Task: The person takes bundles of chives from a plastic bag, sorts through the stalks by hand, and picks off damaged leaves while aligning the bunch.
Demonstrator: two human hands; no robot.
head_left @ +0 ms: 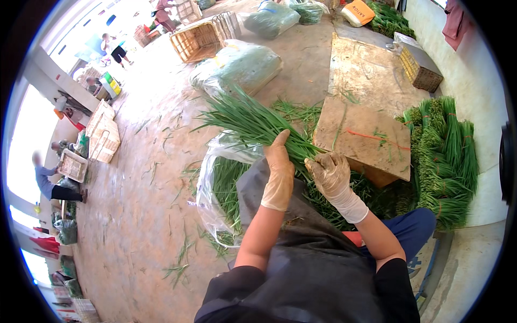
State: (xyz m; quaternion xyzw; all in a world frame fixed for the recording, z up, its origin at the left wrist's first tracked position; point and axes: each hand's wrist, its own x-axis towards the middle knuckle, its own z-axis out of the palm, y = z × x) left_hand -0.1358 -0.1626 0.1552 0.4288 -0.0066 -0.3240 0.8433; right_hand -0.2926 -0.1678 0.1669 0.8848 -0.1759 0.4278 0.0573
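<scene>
**Long-leaved green bunch [245, 114] held left of the low, square-topped brown surface [371, 121]**

Watching from afar, I see the left hand [279, 164], in a thin cream glove, gripping the bunch just left of the surface; leaf tips fan out leftward, away from it. The right hand [331, 173], in a soiled cream glove, sits at the stem end by the surface's near left corner, fingers curled in; I cannot tell whether they pinch any stems. An orange-red string [363, 135] lies on the surface. Right of it, I note stacked bundles of slender green stalks [447, 161]. Left of it: an open clear plastic bag [204, 187] of loose green leaves [229, 185]. Beyond it, leftward, a bulky plastic-wrapped pale green bale [239, 65]; beyond it, rightward, a yellow-brown woven crate [421, 67].
</scene>
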